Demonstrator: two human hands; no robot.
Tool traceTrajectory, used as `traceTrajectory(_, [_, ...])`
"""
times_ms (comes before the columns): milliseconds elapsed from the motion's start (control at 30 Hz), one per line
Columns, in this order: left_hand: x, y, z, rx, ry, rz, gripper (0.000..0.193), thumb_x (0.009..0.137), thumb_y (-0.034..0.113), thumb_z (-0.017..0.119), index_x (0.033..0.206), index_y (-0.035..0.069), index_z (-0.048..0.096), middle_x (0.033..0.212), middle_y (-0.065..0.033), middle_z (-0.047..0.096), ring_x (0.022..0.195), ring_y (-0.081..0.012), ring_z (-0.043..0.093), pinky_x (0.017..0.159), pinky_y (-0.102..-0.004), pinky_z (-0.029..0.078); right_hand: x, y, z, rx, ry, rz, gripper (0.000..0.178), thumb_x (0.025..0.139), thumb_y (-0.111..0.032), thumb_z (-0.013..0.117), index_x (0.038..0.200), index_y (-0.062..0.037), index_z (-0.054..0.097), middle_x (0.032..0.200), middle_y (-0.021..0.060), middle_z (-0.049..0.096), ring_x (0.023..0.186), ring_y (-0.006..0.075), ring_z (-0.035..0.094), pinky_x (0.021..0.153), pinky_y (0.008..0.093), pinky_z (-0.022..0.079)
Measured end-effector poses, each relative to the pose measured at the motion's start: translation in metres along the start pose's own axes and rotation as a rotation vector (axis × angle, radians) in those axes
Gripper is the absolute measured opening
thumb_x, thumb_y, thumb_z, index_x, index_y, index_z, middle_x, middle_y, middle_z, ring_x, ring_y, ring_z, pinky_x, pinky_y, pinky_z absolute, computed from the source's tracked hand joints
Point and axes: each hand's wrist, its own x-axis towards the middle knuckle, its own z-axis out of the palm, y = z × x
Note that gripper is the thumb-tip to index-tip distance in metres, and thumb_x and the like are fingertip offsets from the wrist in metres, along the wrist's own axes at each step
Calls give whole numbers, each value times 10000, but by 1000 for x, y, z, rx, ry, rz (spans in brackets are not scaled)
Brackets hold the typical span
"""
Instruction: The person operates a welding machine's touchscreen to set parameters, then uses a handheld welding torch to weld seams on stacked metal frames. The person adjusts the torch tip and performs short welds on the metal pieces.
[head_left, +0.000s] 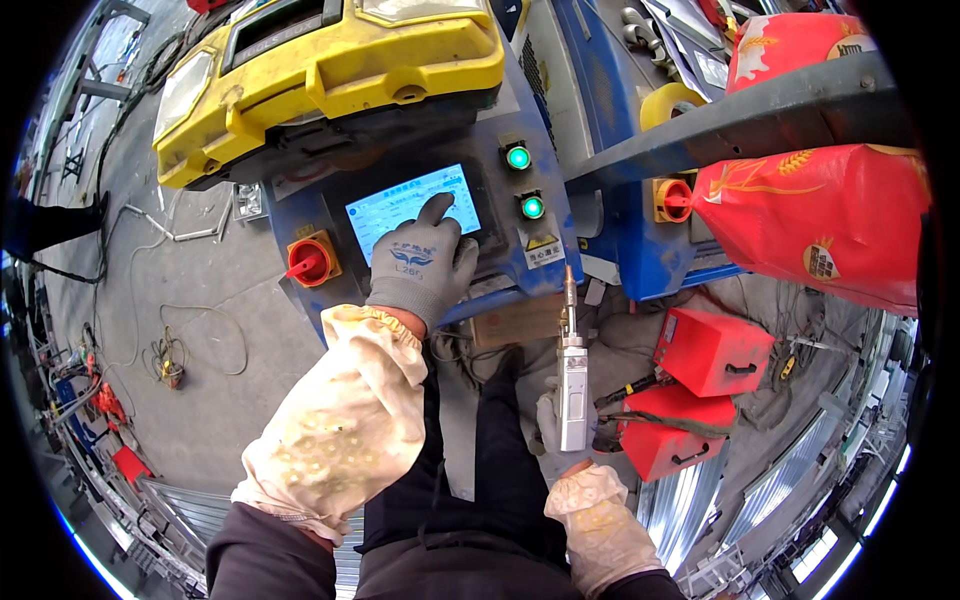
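My left hand (415, 265), in a grey work glove, is over a lit blue touchscreen (428, 188). Its index finger reaches onto the display, with the thumb held apart. The screen is set in a dusty blue machine cabinet, next to two glowing green buttons (517, 157) and a red rotary switch (308, 262). My right hand (547, 420), also gloved, is wrapped round a silver handheld welding torch (573, 390) with a copper-coloured nozzle pointing up toward the cabinet. The torch body hides part of the right fingers. Pale protective sleeves cover both forearms.
A yellow case (340, 85) rests on top of the cabinet. A grey metal beam (740, 122) crosses at the right, beside red bags (815, 225). Red boxy things (712, 352) with black handles and tangled cables lie on the floor. Another person's dark leg shows far left.
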Motion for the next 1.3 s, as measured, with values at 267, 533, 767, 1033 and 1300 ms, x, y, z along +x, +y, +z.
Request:
traceTrajectory(267, [-62, 4, 24, -207, 200, 176, 239, 822, 225, 765, 1001, 103, 664, 1299, -171, 641, 995, -364, 677, 841, -444, 528, 0, 1, 0, 100, 14, 12, 315, 874, -60, 694, 1179, -30, 620, 960, 70, 664, 812, 179, 641, 754, 320, 539])
traceTrajectory(533, [-131, -20, 65, -231, 49, 144, 274, 801, 241, 772, 1034, 131, 680, 1327, -126, 620, 1070, -335, 646, 859, -460, 507, 3, -31, -7, 169, -49, 111, 286, 945, -58, 645, 1213, 32, 603, 960, 96, 658, 828, 177, 652, 743, 316, 546])
traceTrajectory(767, [-135, -26, 70, -214, 22, 142, 257, 807, 262, 756, 1032, 156, 693, 1332, -104, 609, 1069, -325, 633, 886, -460, 497, -3, -17, 2, 79, -41, -9, 301, 939, -72, 654, 1218, 25, 599, 1019, 102, 652, 872, 193, 654, 767, 324, 543])
traceTrajectory(1033, [-138, -26, 70, -209, 8, 148, 254, 810, 264, 756, 1033, 158, 696, 1343, -91, 601, 1062, -306, 635, 881, -455, 494, -5, -21, 10, 101, -8, -11, 350, 886, -28, 689, 1222, -12, 594, 1003, 48, 643, 846, 129, 635, 765, 276, 542])
traceTrajectory(1300, [-140, -29, 69, -204, 28, 169, 232, 820, 253, 750, 1021, 150, 698, 1368, -99, 595, 1053, -307, 637, 882, -451, 493, -11, -8, 14, 17, -15, -70, 357, 903, -90, 716, 1226, -5, 587, 961, 35, 636, 820, 127, 633, 760, 290, 542])
